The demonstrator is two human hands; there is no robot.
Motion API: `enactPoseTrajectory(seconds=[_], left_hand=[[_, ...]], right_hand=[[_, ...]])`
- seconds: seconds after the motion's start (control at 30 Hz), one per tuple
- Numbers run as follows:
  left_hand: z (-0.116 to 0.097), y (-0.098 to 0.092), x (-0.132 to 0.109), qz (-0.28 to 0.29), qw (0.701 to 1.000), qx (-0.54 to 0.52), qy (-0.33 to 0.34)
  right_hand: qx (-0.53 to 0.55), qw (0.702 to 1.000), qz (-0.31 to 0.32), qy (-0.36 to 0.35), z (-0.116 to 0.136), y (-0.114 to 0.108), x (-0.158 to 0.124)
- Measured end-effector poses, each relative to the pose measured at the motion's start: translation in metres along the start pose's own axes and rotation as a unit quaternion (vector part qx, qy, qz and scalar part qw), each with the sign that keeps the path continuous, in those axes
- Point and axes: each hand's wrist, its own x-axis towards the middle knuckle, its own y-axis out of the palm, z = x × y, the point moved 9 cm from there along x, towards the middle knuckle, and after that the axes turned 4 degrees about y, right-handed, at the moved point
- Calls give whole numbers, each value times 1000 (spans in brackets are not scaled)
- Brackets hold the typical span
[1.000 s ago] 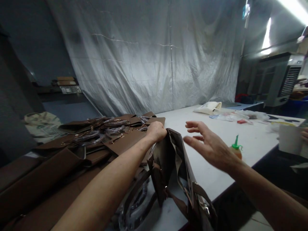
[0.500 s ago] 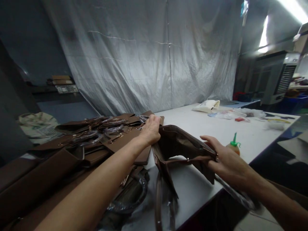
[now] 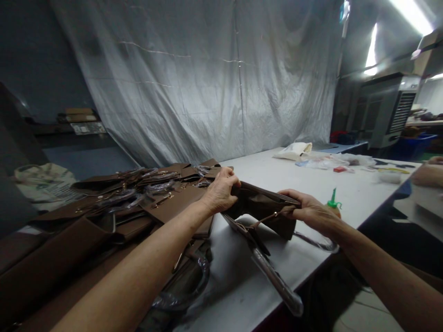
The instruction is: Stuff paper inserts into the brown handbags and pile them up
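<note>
Between my hands is a brown handbag (image 3: 258, 197), tipped over the white table with its mouth towards me. My left hand (image 3: 223, 189) is closed on the bag's left edge. On the right side my right hand (image 3: 309, 210) pinches the rim, thumb below and fingers on top. A strap with a small metal stud crosses the opening. One plastic-wrapped handle (image 3: 277, 281) hangs down towards the table's front edge; the other wrapped handle sticks out beneath my right hand. The bag's far side is hidden.
Many more brown handbags (image 3: 180, 205) are piled on the left. A small bottle with a green spout (image 3: 334, 203) stands right of my right hand. Plastic bags (image 3: 332, 160) and a red box (image 3: 341, 169) lie farther back on the white table (image 3: 249, 166). A person's arm (image 3: 429, 175) shows at the right edge.
The bag has tilted, and its right side has moved up and left with my right hand. Its near handle has swung out to the right. A person's arm has appeared at right.
</note>
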Motion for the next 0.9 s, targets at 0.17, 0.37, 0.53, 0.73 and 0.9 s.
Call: enactPoseTrajectory(seconds=[0.17,0.37,0.53,0.73,0.9], left_hand=[[-2,2,5,53,998,-38,-3],[-1,3,9,90,993,-70,-20],[-3,3,7,105,992,-57,-37],[-7,3,6,118,990,-72,-43],[-5,5,7,122,988,-91,-40]], right_hand=[[79,997,8,20,0,2,-6],[85,996,-3,14,-3,-8,-4],[108,990,-7,-89,13,-11,-12],[96,990,-34,-100,16,-11,-11],[-24,997,-59,-48,7,-8,0]])
